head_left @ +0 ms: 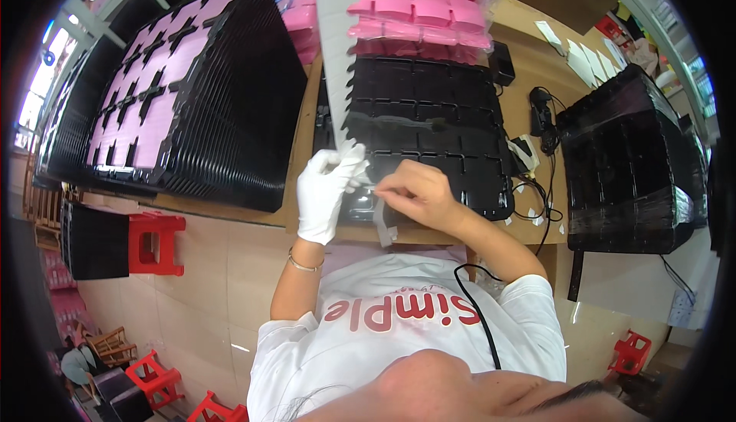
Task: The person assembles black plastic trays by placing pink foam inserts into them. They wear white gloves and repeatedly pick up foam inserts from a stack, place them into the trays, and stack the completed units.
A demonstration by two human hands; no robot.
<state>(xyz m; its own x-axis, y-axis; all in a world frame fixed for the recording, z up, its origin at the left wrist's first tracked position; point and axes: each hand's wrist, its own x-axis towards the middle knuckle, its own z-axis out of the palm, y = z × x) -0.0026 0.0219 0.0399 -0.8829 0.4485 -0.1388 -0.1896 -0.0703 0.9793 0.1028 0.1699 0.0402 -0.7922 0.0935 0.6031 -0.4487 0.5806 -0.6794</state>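
My left hand [328, 192], in a white glove with a bracelet at the wrist, has its fingers closed on the lower end of a long white strip [333, 62]. The strip has one toothed edge and runs away from me to the top of the view. Just to the right, my bare right hand [420, 194] is closed in a pinch. A narrow whitish strip [382, 226] hangs below its fingertips, apparently held in the pinch. Both hands are over the near edge of a black plastic tray [429, 115] with a grid of compartments, lying on the table.
Stacked black trays with pink-lilac sheets [153, 77] rise at the left. Another wrapped black stack [621, 161] stands at the right. Pink pieces in clear plastic [418, 4] lie behind the tray. Loose black cables [537, 211] lie right of it. A red stool [156, 243] stands on the floor.
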